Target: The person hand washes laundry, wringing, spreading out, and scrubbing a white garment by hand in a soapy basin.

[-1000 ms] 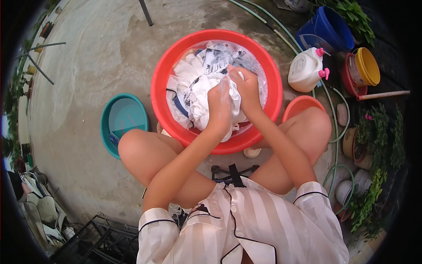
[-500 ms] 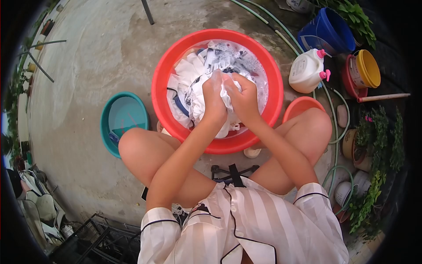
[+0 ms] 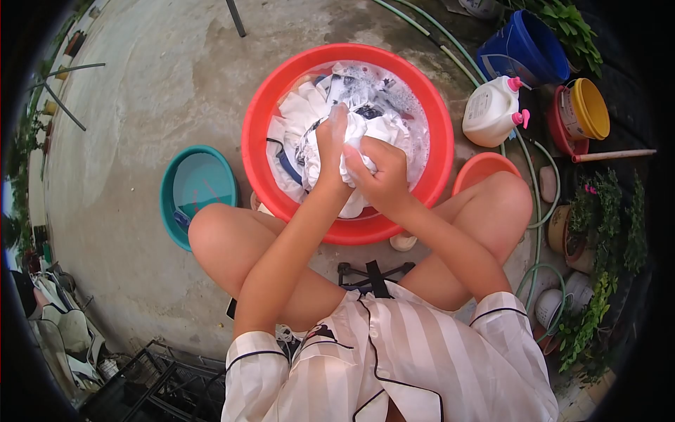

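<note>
A large red basin (image 3: 259, 179) holds soapy water and a heap of wet white clothes (image 3: 299, 105) with dark patterns and trim. Over the heap, my left hand (image 3: 332, 144) is closed on a bunched white garment (image 3: 357, 128), with suds on its thumb side. Pressed against the same garment from the right, my right hand (image 3: 382, 172) is curled in a fist around a fold of it. The two hands are close together, cloth between them. Part of the garment hangs down toward the near rim; which item it is cannot be made out.
A teal basin (image 3: 232, 176) with water stands at left. On the right are a white jug (image 3: 485, 116) with pink caps, a blue bucket (image 3: 513, 53), a yellow bucket (image 3: 589, 109), an orange-red basin (image 3: 485, 167), a green hose (image 3: 538, 190) and potted plants (image 3: 605, 211).
My right hand has moved down and toward me, from beside the left fingertips to near the left wrist. My left hand has shifted slightly left, and more bunched cloth shows between them.
</note>
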Tool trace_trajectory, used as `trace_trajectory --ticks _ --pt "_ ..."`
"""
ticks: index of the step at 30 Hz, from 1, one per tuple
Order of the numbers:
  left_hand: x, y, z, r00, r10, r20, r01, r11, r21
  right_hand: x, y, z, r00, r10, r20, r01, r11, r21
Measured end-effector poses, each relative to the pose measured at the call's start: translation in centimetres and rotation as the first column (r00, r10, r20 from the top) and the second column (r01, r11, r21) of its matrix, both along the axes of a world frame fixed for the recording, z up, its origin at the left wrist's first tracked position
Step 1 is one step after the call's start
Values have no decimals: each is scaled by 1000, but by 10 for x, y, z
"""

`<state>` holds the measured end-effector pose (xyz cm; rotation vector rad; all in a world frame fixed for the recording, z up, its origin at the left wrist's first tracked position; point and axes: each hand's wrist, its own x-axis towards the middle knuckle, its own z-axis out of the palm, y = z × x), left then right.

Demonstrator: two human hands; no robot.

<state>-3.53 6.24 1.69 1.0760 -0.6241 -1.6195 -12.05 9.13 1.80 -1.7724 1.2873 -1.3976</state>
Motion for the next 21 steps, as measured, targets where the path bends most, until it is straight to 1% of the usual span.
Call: trace_trajectory --ticks 1,2,4,7,8,11,14,16,17,18,21 --pt "0 0 -1 1000 -1 18 1 1000 -8 0 0 1 1000 7 -19 -8 1000 -28" --pt "-3 2 -2 999 36 -2 -36 999 -14 -1 -1 3 998 2 60 -8 996 94" --pt "-11 9 2 993 109 -43 -110 994 -26 -5 -4 9 977 -36 212 -37 943 330" --pt "-7 15 1 997 -77 23 80 986 -144 -6 -13 9 902 -154 403 -4 931 366" --pt "-11 18 3 997 -45 64 54 987 -153 -10 -16 5 904 -148 400 -13 929 371" --pt "-12 18 3 986 -66 154 83 991 -105 -11 -19 5 858 -211 468 -24 894 447" --pt "-7 14 2 991 -69 119 95 968 -232 -6 -10 11 928 -179 327 46 925 378" --pt "-8 7 8 997 27 77 -19 995 -94 -4 -2 5 988 -57 144 34 987 159" --pt "-8 2 10 995 77 61 -76 997 -22 -2 2 2 999 -11 40 9 999 49" --pt "3 -2 5 992 -21 127 33 995 -92 0 4 1 1000 13 0 -13 999 -42" --pt "-3 -1 -3 999 33 35 -32 999 -25 0 1 6 998 12 58 -16 998 67"
